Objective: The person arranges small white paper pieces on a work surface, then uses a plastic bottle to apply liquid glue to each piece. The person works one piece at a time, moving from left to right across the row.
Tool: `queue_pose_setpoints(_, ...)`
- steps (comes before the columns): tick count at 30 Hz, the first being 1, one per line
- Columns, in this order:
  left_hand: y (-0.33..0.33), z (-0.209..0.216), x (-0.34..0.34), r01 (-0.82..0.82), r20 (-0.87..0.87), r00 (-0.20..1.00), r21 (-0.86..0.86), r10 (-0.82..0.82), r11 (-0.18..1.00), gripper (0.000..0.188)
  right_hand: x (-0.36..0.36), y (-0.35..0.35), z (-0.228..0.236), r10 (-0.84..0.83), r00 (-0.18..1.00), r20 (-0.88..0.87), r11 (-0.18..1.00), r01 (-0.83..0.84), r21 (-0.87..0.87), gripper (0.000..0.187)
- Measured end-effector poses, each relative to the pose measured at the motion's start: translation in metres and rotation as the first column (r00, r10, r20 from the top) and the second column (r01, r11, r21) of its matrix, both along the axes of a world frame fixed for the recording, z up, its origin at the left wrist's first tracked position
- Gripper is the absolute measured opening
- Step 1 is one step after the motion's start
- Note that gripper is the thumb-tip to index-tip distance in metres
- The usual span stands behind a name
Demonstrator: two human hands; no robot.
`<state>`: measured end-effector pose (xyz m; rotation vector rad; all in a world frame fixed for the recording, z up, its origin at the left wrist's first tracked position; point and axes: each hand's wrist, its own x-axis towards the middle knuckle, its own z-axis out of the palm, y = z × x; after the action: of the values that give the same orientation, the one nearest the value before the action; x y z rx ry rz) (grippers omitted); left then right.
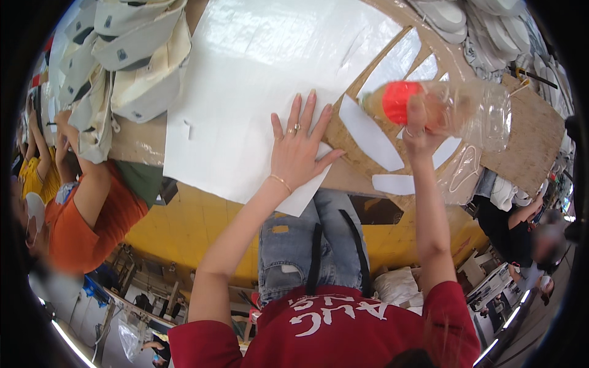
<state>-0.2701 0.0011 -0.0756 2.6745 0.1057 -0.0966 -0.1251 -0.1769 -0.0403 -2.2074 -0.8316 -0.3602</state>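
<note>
My left hand (299, 147) lies flat with fingers spread on a large white sheet (245, 80), near its right edge. A ring and a bracelet show on that hand. My right hand (423, 132) is wrapped round a clear plastic bottle (475, 113) with a red label. The bottle is tipped on its side above the table, its neck end toward the left and something yellowish near the neck. Beneath it, curved white cut pieces (370, 136) lie on a brown board (343, 138). One more white piece (394, 184) lies at the near table edge.
Stacked white shoe uppers (147, 80) crowd the table's left, and white soles (451, 15) the far right. A brown panel (527, 135) lies at right. A person in an orange shirt (92, 221) works close on my left; another in black (500, 227) is at right.
</note>
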Motion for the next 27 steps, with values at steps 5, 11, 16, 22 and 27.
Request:
queue_pose_setpoints(5,0.000,-0.006,-0.005,-0.015,0.088,0.996,0.053,0.010,0.999,0.076,0.009,0.005,-0.031,0.343,0.890,0.301,0.916,-0.247,-0.316,0.028)
queue_pose_setpoints(11,-0.003,-0.008,-0.004,-0.057,0.133,0.990,0.044,0.051,0.997,0.072,-0.023,-0.016,0.024,-0.097,0.975,-0.198,0.543,-0.115,-0.832,0.040)
queue_pose_setpoints(16,-0.002,-0.007,-0.005,-0.043,0.135,0.990,0.042,0.037,0.998,0.073,-0.064,-0.083,0.067,-0.487,0.787,-0.377,0.317,-0.243,-0.917,0.044)
queue_pose_setpoints(22,-0.003,-0.005,-0.004,-0.043,0.102,0.994,0.035,0.039,0.998,0.074,-0.057,-0.089,0.008,-0.063,0.943,-0.326,0.966,0.139,0.217,0.023)
queue_pose_setpoints(27,-0.001,-0.003,-0.005,-0.028,0.083,0.996,0.047,0.024,0.999,0.076,-0.019,-0.014,-0.021,0.145,0.956,0.254,0.982,-0.108,-0.156,0.038)
